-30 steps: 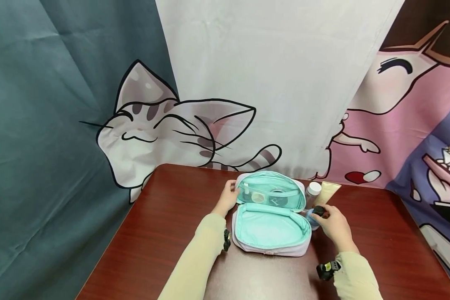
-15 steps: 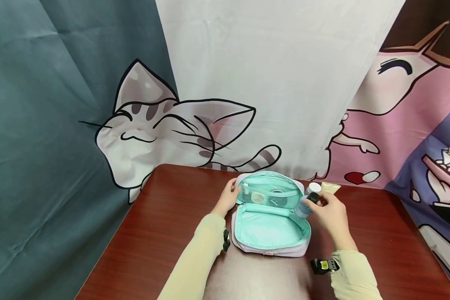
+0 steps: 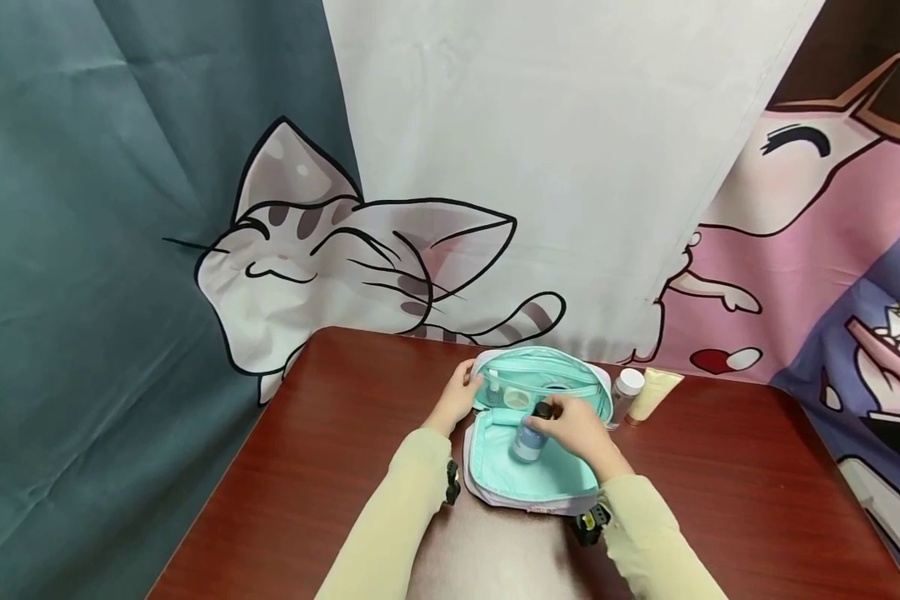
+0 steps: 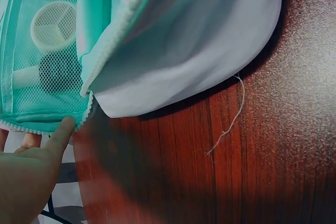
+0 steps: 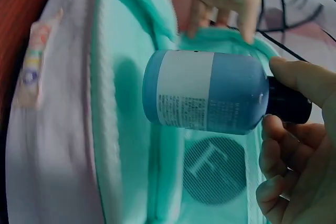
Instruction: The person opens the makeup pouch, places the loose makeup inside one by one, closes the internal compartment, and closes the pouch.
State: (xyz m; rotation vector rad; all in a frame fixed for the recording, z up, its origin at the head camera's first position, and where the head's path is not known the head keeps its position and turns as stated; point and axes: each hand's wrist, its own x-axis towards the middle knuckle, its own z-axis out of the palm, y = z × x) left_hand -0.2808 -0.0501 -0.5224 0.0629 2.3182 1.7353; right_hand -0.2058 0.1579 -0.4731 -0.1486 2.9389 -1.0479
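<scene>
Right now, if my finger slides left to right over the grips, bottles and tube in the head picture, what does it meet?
Left grip → blue bottle → right grip → white-capped bottle → tube.

Curtained-off corner: cartoon drapes (image 3: 570,167), dark-red table (image 3: 330,467).

Pale yellow-green long sleeves (image 3: 393,504) (right one creased); boxy black wrist cameras (image 3: 587,530), right marked yellow.

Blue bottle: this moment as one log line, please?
right hand: holds blue bottle near cap; bottle: over open pouch; left hand: grips pouch lid; beside pouch: white-capped bottle, cream tube
</scene>
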